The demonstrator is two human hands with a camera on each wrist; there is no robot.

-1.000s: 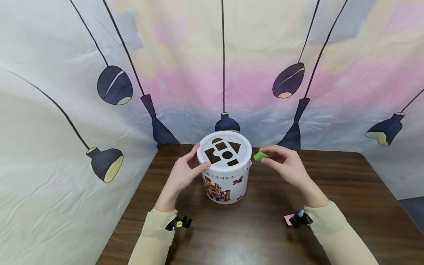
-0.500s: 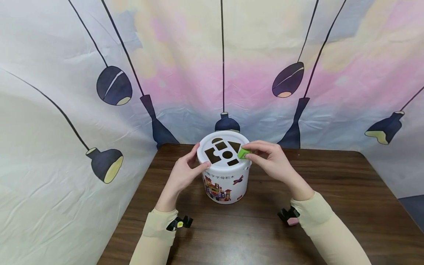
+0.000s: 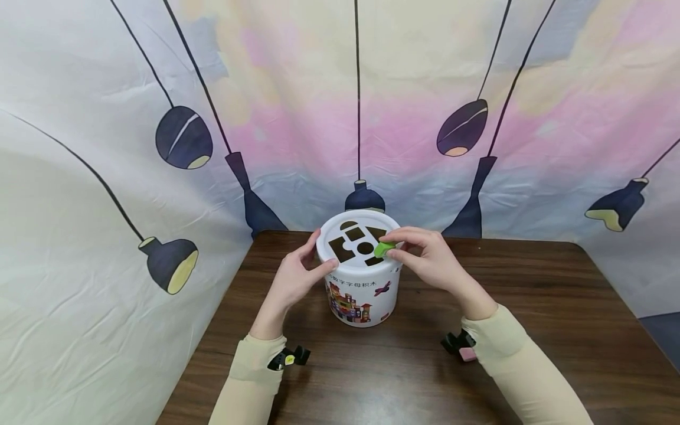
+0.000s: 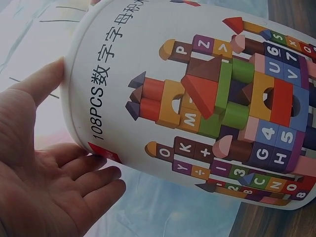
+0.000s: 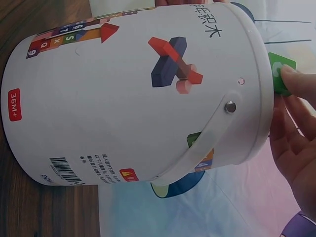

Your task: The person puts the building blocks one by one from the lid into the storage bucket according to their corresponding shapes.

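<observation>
A white toy-block bucket (image 3: 366, 295) stands upright on the table, its side printed with coloured building blocks. Its white lid (image 3: 326, 239) has several shaped holes: a circle, a triangle, a rectangle and others. My left hand (image 3: 294, 274) rests against the lid's left rim, thumb and relaxed fingers spread along the edge, as the left wrist view shows. My right hand (image 3: 432, 257) pinches a small green block (image 3: 383, 249) between thumb and fingers, close over the right part of the lid. The block partly hides the triangle and the rectangular hole. A pale mark shows on its face in the right wrist view.
A pink block (image 3: 468, 354) lies on the dark wooden table (image 3: 372, 378), near the right wrist camera. The bucket's white handle (image 5: 202, 138) hangs down its side. A curtain (image 3: 319, 118) printed with hanging lamps stands behind the table's far edge.
My right hand has moved left with the green block, from beside the bucket to over the lid. The left hand stays on the rim and the bucket has not moved.
</observation>
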